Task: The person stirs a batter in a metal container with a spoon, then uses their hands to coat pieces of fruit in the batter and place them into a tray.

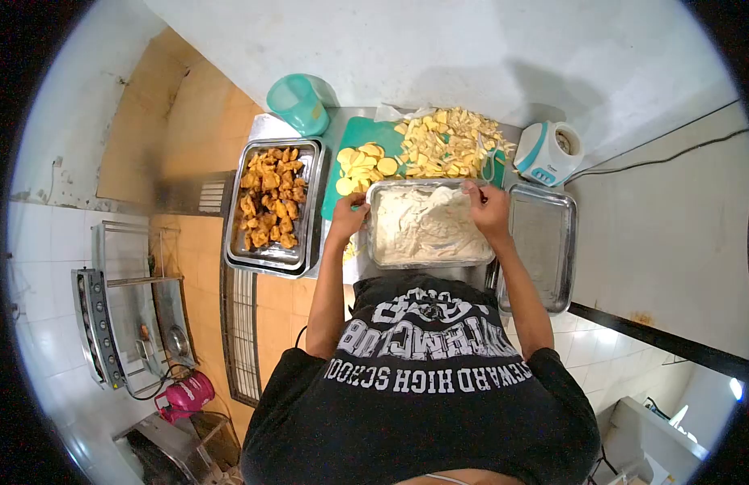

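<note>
The left hand (pixel 348 217) had its grip clamped on the tray (pixel 429 263) rim to steady it, while the right hand (pixel 488 206) pinched its grip together on some white mix (pixel 423 228) inside.

You stand in a small working kitchen. A steel counter (pixel 265 128) against a white wall carries a tray of fried pieces (pixel 269 202), a green cutting board (pixel 360 133) heaped with yellow slices (pixel 447 141), a tray of pale batter (pixel 427 228) and a small blender (pixel 548 153). To your left are tiled walls, a burner rack (pixel 95 323) and a pink gas cylinder (pixel 184 394).
</note>
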`<action>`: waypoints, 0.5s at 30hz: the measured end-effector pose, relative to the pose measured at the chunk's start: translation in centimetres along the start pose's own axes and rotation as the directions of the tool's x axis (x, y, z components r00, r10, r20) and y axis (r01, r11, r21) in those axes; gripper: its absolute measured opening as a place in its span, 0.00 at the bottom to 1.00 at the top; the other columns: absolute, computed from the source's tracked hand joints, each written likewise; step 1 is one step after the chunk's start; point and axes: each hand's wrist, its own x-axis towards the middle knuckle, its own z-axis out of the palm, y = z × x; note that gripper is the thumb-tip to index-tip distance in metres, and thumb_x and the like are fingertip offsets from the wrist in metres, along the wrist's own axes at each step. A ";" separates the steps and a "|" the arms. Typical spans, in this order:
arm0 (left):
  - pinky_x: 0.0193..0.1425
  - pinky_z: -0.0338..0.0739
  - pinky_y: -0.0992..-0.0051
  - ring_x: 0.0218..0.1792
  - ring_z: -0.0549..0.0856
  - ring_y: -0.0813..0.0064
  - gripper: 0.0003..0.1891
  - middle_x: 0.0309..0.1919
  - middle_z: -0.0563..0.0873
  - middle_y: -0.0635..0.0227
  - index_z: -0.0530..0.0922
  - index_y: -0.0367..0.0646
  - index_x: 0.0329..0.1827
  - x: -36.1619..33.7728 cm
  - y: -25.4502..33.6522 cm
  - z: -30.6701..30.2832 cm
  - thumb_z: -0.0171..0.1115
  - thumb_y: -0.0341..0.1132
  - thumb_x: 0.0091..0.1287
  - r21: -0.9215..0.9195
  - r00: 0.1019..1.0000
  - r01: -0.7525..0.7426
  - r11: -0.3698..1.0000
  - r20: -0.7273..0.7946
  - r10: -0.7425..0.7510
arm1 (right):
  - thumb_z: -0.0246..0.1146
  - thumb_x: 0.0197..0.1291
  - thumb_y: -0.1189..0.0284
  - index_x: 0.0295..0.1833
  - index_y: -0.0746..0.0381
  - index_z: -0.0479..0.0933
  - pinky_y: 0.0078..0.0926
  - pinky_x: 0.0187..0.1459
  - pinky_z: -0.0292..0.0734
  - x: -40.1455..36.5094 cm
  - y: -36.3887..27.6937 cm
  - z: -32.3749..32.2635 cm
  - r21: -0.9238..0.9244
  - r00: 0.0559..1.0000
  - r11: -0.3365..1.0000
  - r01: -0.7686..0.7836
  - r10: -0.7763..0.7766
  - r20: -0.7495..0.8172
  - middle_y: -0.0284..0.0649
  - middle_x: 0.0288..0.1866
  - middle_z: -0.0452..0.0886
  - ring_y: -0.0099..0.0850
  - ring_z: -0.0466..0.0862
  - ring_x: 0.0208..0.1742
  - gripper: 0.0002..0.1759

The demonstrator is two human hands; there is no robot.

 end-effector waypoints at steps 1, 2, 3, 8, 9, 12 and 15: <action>0.35 0.83 0.71 0.46 0.84 0.72 0.18 0.53 0.83 0.65 0.78 0.37 0.60 0.0 0.1 0.0 0.62 0.33 0.68 0.000 1.000 0.001 1.000 0.005 -0.001 | 0.63 0.64 0.76 0.35 0.69 0.86 0.29 0.30 0.77 0.1 0.3 0.2 -0.002 1.000 1.000 -0.005 0.005 -0.001 0.45 0.33 0.88 0.32 0.86 0.28 0.09; 0.36 0.83 0.72 0.47 0.84 0.72 0.18 0.54 0.83 0.65 0.78 0.37 0.60 0.0 0.2 -0.1 0.63 0.33 0.68 0.003 1.000 0.008 1.000 0.014 -0.008 | 0.62 0.62 0.78 0.36 0.69 0.85 0.30 0.36 0.79 0.2 0.5 0.6 0.082 0.991 0.989 0.125 -0.120 -0.060 0.46 0.36 0.88 0.34 0.87 0.34 0.08; 0.36 0.83 0.72 0.48 0.84 0.71 0.19 0.55 0.83 0.65 0.78 0.38 0.61 0.0 0.3 -0.1 0.63 0.33 0.68 0.008 1.000 0.014 1.000 0.024 -0.014 | 0.62 0.60 0.80 0.37 0.69 0.85 0.30 0.41 0.81 0.2 0.6 1.1 0.156 0.963 0.954 0.255 -0.236 -0.129 0.46 0.39 0.88 0.36 0.88 0.40 0.07; 0.24 0.79 0.77 0.31 0.84 0.78 0.14 0.41 0.86 0.68 0.82 0.36 0.53 0.3 -0.5 0.4 0.61 0.29 0.65 -0.033 0.995 -0.076 0.997 -0.068 0.074 | 0.62 0.56 0.83 0.39 0.65 0.85 0.30 0.43 0.82 -2.1 -0.9 7.3 0.287 0.920 0.883 0.372 -0.391 0.011 0.46 0.40 0.88 0.39 0.88 0.41 0.09; 0.24 0.78 0.77 0.32 0.84 0.78 0.15 0.42 0.86 0.67 0.82 0.36 0.54 0.3 -0.7 0.3 0.61 0.29 0.65 -0.045 0.997 -0.064 0.997 -0.056 0.061 | 0.62 0.55 0.83 0.40 0.64 0.85 0.29 0.42 0.81 -2.5 -1.5 7.8 0.305 0.880 0.853 0.423 -0.467 0.084 0.45 0.40 0.88 0.39 0.88 0.41 0.10; 0.24 0.79 0.77 0.35 0.85 0.77 0.15 0.44 0.86 0.66 0.81 0.36 0.55 0.6 -0.9 0.1 0.62 0.28 0.65 -0.042 0.997 -0.065 0.997 -0.041 0.063 | 0.64 0.55 0.78 0.42 0.61 0.85 0.35 0.46 0.81 -3.2 -2.0 6.6 0.358 0.796 0.843 0.402 -0.514 0.319 0.43 0.42 0.87 0.40 0.87 0.43 0.09; 0.24 0.79 0.77 0.35 0.85 0.77 0.15 0.45 0.86 0.66 0.81 0.36 0.55 0.8 -1.0 0.0 0.62 0.27 0.65 -0.048 0.998 -0.064 0.997 -0.032 0.063 | 0.64 0.54 0.79 0.41 0.61 0.85 0.34 0.47 0.81 -3.4 -1.7 3.2 0.351 0.756 0.881 0.318 -0.459 0.467 0.42 0.42 0.87 0.40 0.87 0.43 0.09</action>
